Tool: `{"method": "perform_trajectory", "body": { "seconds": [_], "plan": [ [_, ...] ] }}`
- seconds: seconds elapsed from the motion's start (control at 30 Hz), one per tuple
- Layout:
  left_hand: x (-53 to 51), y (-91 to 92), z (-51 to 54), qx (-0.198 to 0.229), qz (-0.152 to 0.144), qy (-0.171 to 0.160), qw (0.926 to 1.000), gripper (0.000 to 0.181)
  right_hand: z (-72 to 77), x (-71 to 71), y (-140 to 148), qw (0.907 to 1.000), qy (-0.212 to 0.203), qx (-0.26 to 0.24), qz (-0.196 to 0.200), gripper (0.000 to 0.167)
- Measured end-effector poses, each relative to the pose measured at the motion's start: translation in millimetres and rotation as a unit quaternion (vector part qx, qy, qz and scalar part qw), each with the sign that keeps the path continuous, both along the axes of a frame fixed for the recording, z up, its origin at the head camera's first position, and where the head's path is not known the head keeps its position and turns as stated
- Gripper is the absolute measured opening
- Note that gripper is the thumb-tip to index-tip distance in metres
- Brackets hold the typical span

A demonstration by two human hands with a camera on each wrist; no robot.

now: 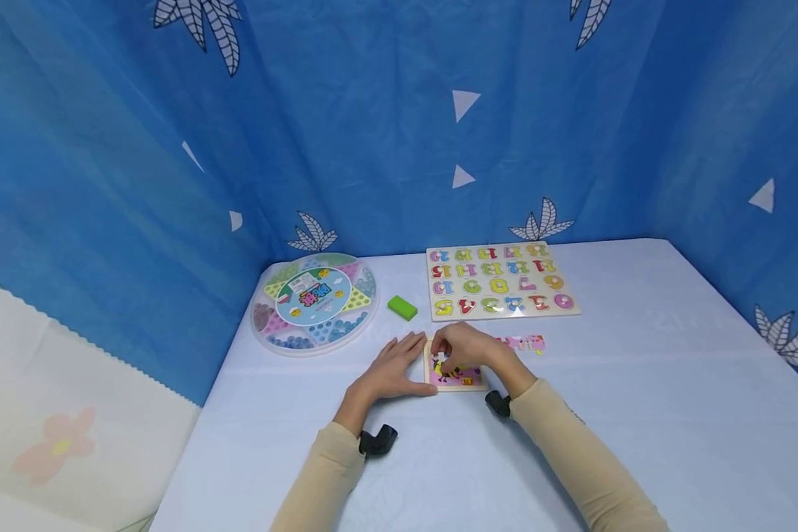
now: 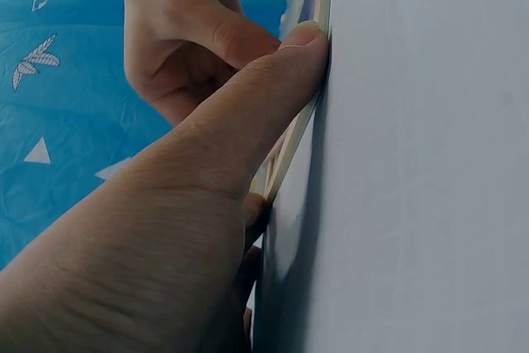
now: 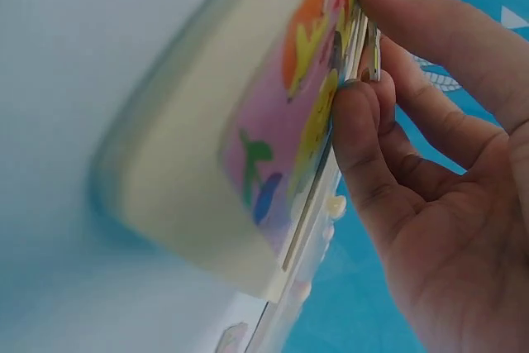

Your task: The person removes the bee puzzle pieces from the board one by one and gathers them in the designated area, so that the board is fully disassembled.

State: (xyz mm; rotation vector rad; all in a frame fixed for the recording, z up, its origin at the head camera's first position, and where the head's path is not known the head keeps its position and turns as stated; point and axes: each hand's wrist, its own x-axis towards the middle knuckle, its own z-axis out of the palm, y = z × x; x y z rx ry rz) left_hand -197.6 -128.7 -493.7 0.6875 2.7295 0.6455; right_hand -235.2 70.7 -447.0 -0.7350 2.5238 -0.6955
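Note:
A small square jigsaw puzzle (image 1: 457, 389) with a pale wooden frame and a pink picture lies flat on the table. My left hand (image 1: 387, 372) rests beside it with fingers fairly straight. Its thumb touches the near edge, and the fingertips reach the left side. My right hand (image 1: 471, 346) is over the puzzle and pinches a small jigsaw piece (image 1: 441, 356). In the right wrist view, that piece (image 3: 376, 59) appears edge-on between thumb and fingers, close to the puzzle surface. Loose pink jigsaw pieces (image 1: 528, 343) lie right of the puzzle, partly behind the right hand.
A wooden number board (image 1: 505, 316) with pegged numerals lies behind the puzzle. To its left are a green block (image 1: 402, 307) and a round clear case (image 1: 315, 347) of coloured beads. Blue curtain (image 1: 386, 148) borders the table (image 1: 638, 332) at the back.

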Motion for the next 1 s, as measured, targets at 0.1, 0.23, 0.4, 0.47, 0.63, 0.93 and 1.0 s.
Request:
{"method": "perform_trajectory", "body": {
  "seconds": [0.1,0.23,0.4,0.47,0.63,0.93,1.0],
  "plan": [
    [-0.4,0.5,0.6,-0.001,-0.002,0.002,1.0000,0.102,1.5,-0.3,-1,0.9999,0.009,0.007,0.002,0.021],
    [-0.2,1.1,0.8,0.002,-0.002,-0.001,1.0000,0.102,1.8,-0.4,-2,0.9999,0.010,0.013,0.001,0.021],
    [-0.2,1.0,0.6,0.000,0.001,-0.002,1.0000,0.102,1.1,-1.1,-3,0.9999,0.011,0.011,0.001,0.020],
    [-0.2,0.9,0.7,-0.002,0.001,-0.002,1.0000,0.102,1.1,-1.3,-3,0.9999,0.013,0.010,0.001,0.020],
    [-0.2,1.3,0.9,0.002,0.004,-0.007,1.0000,0.101,0.1,-0.5,-2,0.9998,0.019,0.006,0.001,0.020],
    [0.0,1.8,1.3,-0.005,0.001,-0.007,1.0000,0.102,4.8,1.0,12,0.9995,0.023,-0.020,-0.005,0.021],
    [-0.3,1.4,1.9,-0.006,0.003,-0.005,1.0000,0.102,5.8,0.7,18,0.9994,0.023,-0.023,-0.013,0.022]
  ]
}}
